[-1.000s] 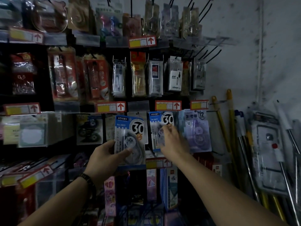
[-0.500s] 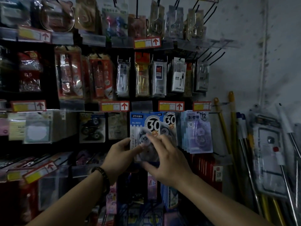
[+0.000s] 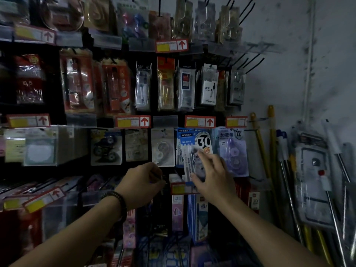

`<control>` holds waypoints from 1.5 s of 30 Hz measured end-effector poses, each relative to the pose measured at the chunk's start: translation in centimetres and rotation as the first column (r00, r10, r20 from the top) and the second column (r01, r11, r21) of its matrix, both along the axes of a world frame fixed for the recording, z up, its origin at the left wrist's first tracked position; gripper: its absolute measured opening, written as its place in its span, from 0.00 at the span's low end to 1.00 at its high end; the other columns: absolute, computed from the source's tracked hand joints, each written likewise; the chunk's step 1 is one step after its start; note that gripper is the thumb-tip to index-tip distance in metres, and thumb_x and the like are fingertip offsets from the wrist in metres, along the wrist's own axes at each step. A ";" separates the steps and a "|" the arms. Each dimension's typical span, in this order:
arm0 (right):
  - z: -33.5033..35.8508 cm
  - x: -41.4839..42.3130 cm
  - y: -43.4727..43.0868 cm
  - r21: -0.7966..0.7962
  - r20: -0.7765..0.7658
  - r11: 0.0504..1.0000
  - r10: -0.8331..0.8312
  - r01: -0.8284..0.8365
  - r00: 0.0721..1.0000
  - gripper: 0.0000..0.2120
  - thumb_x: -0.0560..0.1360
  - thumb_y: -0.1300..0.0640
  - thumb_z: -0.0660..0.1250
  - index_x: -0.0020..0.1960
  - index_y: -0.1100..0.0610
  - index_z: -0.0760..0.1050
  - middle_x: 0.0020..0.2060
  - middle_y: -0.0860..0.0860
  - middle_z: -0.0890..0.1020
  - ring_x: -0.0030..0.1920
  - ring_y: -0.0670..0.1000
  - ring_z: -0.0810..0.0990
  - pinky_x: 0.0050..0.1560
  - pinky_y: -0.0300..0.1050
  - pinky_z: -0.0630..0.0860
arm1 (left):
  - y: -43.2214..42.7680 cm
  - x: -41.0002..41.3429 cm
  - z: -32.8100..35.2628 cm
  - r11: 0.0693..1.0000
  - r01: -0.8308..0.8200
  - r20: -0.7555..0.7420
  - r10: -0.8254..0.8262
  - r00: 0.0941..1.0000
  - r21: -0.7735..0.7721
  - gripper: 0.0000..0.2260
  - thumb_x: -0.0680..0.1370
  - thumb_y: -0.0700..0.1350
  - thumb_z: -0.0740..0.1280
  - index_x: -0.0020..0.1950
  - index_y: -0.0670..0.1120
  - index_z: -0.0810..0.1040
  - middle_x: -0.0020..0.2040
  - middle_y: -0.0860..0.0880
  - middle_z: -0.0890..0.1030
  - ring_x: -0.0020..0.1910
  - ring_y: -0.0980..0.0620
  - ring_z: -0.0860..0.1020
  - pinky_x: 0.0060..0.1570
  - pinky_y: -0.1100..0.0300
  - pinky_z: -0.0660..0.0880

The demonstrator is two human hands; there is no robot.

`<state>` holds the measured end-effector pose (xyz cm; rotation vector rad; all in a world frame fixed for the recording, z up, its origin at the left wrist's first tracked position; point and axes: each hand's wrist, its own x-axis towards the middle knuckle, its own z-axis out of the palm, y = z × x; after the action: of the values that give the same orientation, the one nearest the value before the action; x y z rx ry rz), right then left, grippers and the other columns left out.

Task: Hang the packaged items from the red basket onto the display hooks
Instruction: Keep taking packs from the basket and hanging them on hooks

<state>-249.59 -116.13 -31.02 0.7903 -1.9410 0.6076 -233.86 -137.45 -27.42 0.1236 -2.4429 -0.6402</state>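
A blue packaged item marked "30" sits tilted in front of another of the same kind on a display hook in the third row. My right hand lies on its lower front, with spread, fairly straight fingers and the thumb at its bottom edge. My left hand, a beaded bracelet on its wrist, is lower and to the left, clear of the package. Its fingers are curled and I see nothing in them. The red basket is out of view.
Purple "12" packages hang just right of the blue ones, and a clear tape package hangs just left. Red and yellow price tags line the rails. Bare black hooks jut out at the upper right. Yellow-handled poles lean against the wall.
My left hand has let go of the blue "30" package and dropped down to the left. The package moved right onto the column of matching ones, with my right hand still on it.
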 end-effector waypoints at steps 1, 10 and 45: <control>0.2 -0.1 -0.1 -0.003 -0.008 1.000 -0.006 0.006 1.000 0.36 0.78 0.41 0.71 0.81 0.52 0.65 0.65 0.50 0.71 0.65 0.55 0.74 0.50 0.51 0.84 | -0.2 0.0 0.0 1.000 -0.006 -0.001 0.006 1.000 -0.022 0.08 0.79 0.53 0.74 0.56 0.56 0.80 0.50 0.59 0.84 0.48 0.62 0.81 0.39 0.74 0.71; 1.5 -0.5 -0.9 -0.015 0.032 1.000 -0.013 0.014 0.999 0.35 0.79 0.41 0.70 0.81 0.51 0.64 0.68 0.51 0.68 0.68 0.56 0.72 0.55 0.52 0.83 | -0.8 0.1 0.0 0.998 -0.023 0.012 0.023 1.000 -0.062 0.07 0.79 0.53 0.75 0.55 0.54 0.84 0.50 0.57 0.85 0.49 0.60 0.82 0.45 0.67 0.77; -5.9 8.0 -1.7 0.155 0.179 0.981 0.086 -0.114 0.980 0.13 0.78 0.51 0.69 0.60 0.55 0.79 0.55 0.53 0.77 0.59 0.58 0.77 0.54 0.53 0.79 | -2.7 8.5 -13.3 0.997 -0.042 0.173 0.052 0.984 -0.060 0.02 0.79 0.48 0.74 0.48 0.55 0.84 0.42 0.58 0.83 0.42 0.59 0.81 0.37 0.75 0.69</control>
<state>-241.59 -117.80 -36.89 0.9718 -2.1392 0.5977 -225.40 -140.19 -40.70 0.2229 -2.6153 -0.5596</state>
